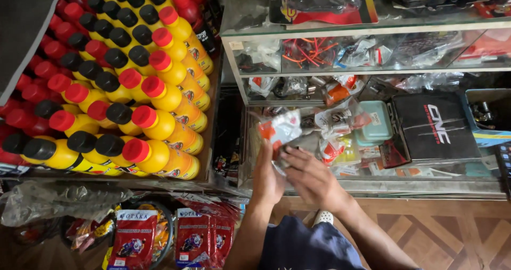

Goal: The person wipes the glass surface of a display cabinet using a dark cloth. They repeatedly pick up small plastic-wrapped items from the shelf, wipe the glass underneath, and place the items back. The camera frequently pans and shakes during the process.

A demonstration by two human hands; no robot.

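Left hand (268, 177) pinches a small clear packet (280, 129) with red-white contents, raised before the glass cabinet (372, 187). Right hand (311, 179) fingers spread, touching the packet's lower edge.

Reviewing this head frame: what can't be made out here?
- Packet contents: blurred, and the left hand and right hand cover its lower end.
- Both palms: turned away, grip unclear.
- Shelf bags: behind reflective glass, too small.
- Yellow bottles: cut off by the top and left edges.
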